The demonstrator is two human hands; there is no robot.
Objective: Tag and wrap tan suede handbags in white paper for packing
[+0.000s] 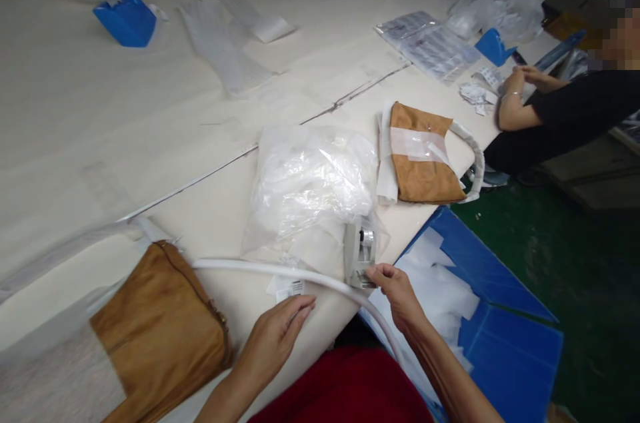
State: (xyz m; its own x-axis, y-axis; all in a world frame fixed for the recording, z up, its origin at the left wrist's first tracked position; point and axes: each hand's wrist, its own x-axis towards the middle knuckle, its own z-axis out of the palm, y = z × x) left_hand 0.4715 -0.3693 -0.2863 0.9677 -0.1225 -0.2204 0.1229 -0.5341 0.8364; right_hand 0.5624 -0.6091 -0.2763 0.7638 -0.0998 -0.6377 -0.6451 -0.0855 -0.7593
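My right hand (395,290) is at the near end of a grey tape dispenser (356,253), thumb and fingertips pinched together; what lies between them is too small to name. My left hand (277,333) is held just in front of a white tag (290,290), its fingers stretched together and the thumb beneath, with no object visible in it. A long white wrapped strap (310,276) curves past both hands toward my lap. It runs from the side of a brown bag (165,336), which lies on the table at the left, partly under white sheet material.
A clear plastic bag pile (315,176) lies beyond the dispenser. Farther right is another brown bag (425,173) with a wrapped handle. A blue bin (520,356) holding white sheets stands below the table edge. A person's arms (520,103) work at far right.
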